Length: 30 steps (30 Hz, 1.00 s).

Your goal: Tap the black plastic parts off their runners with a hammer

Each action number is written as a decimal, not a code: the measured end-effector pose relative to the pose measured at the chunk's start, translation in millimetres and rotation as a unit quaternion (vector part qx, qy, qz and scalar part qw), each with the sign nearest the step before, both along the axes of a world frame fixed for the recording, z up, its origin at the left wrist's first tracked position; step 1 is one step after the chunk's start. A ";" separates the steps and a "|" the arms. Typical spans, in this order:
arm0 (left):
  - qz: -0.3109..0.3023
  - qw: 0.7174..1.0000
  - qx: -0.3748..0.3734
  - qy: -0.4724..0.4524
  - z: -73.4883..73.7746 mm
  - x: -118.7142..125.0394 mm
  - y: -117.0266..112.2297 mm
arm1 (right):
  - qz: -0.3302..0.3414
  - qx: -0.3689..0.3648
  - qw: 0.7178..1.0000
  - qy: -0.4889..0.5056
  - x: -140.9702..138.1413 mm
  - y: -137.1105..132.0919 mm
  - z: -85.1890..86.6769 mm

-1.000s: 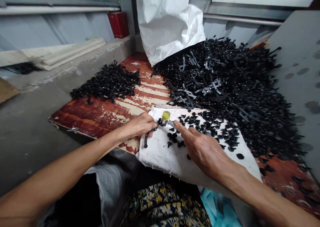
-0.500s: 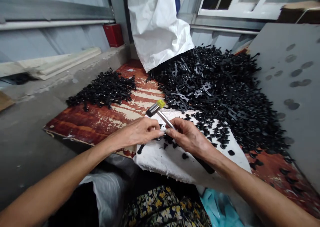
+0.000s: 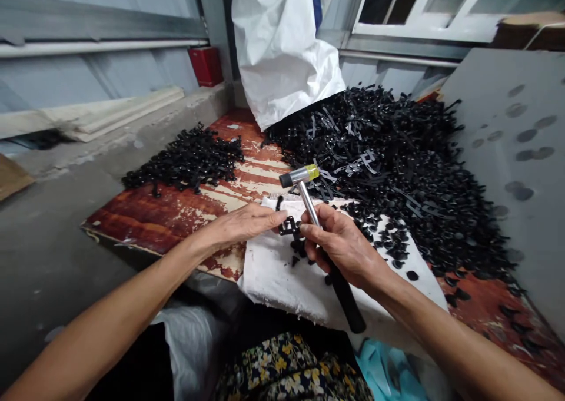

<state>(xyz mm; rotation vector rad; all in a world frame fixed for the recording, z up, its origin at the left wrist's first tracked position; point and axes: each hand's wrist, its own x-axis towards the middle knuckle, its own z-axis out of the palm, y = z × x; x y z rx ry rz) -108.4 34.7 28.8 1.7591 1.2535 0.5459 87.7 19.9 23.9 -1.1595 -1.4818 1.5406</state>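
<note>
My right hand (image 3: pixel 342 245) is closed round the shaft of a small hammer (image 3: pixel 302 176) with a black and yellow head, held raised above the white cloth (image 3: pixel 273 271). Its black grip sticks out below the hand. My left hand (image 3: pixel 245 223) lies on the cloth's edge, fingers together, steadying a small black plastic part (image 3: pixel 288 224) under the hammer head. Several loose black caps (image 3: pixel 392 242) lie scattered on the cloth to the right.
A big heap of black plastic parts (image 3: pixel 397 153) fills the back right of the worn red board (image 3: pixel 176 206). A smaller heap (image 3: pixel 188 159) lies at the left. A white sack (image 3: pixel 282 47) stands behind, a grey panel (image 3: pixel 521 153) leans at right.
The hammer has swung up from the cloth and now stands nearly upright. My right hand has shifted its hold down the shaft. My left hand stays on the black part.
</note>
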 end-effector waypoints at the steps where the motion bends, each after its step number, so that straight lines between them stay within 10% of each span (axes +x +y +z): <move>1: -0.017 0.999 -0.025 -0.009 2.1 1.8 2.5 | 0.004 -0.001 1.000 0.001 -0.8 -0.6 0.9; 15: 0.108 0.964 -0.195 -0.148 0.2 28.9 30.2 | -0.043 0.011 0.998 -0.041 18.8 0.8 0.1; 30: 0.167 0.960 -0.202 -0.100 -17.5 41.6 38.1 | -0.212 -0.101 0.970 0.062 79.1 -81.9 -19.2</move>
